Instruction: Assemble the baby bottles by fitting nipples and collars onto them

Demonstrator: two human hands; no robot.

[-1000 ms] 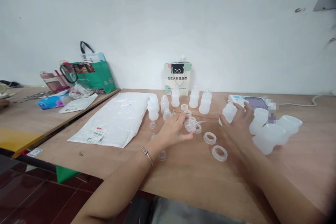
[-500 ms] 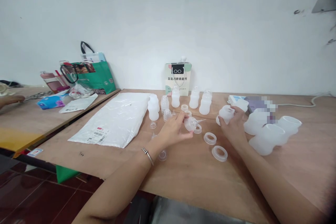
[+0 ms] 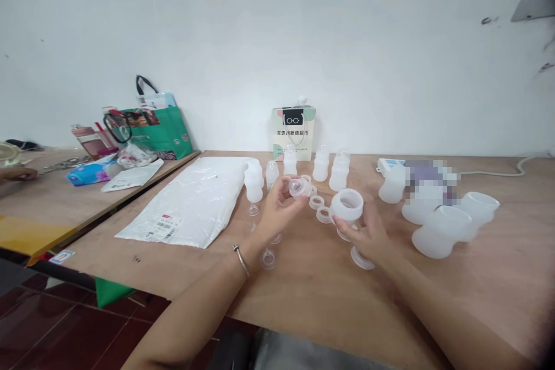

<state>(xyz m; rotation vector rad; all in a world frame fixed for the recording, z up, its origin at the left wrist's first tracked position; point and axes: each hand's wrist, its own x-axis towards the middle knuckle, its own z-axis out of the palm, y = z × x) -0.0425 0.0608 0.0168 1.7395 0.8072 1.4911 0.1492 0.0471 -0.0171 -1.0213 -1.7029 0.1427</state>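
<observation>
My left hand (image 3: 281, 202) pinches a clear baby bottle nipple with its collar (image 3: 299, 187), its round open side facing me. My right hand (image 3: 368, 231) is wrapped round a frosted white baby bottle (image 3: 344, 214), open mouth up and tilted towards me. The two parts are apart, side by side above the table. Below them lie loose screw rings (image 3: 324, 214), and another ring (image 3: 362, 258) is partly hidden under my right hand. Clear nipples (image 3: 269, 258) lie left of my left wrist.
Several capped bottles (image 3: 339, 170) stand at the back, several open bottles (image 3: 442, 231) at the right. A white mailing bag (image 3: 186, 202) lies left, a paper bag (image 3: 293, 133) stands by the wall. Another person's hand (image 3: 19, 174) is at the far-left table (image 3: 47, 208).
My right hand has lifted the bottle and brought it left, towards my left hand. My left hand has moved slightly left and up and turned the nipple with its collar towards me.
</observation>
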